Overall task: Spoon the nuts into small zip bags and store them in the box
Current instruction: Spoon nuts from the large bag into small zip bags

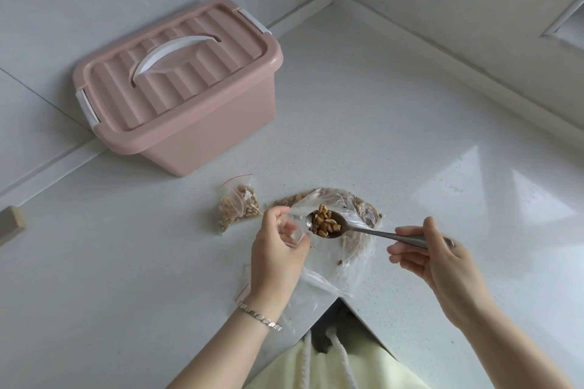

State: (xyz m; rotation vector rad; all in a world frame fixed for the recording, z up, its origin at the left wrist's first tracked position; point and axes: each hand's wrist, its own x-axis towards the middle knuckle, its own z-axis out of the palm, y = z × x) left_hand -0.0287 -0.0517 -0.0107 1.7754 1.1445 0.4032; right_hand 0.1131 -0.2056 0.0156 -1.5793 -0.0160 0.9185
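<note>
Pale top at bottom edge; 2 hands bagged nuts.
Left hand pinched the small zip bag open to receive the loaded spoon, gripped by the right hand; box sat lidded upper left.

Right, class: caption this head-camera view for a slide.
Right hand holds a spoon of nuts at the zip bag gripped by the left hand; pink box shut behind.

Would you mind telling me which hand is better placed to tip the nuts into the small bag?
Right: the right hand holds the loaded spoon beside the small zip bag, which the left hand grips.
</note>
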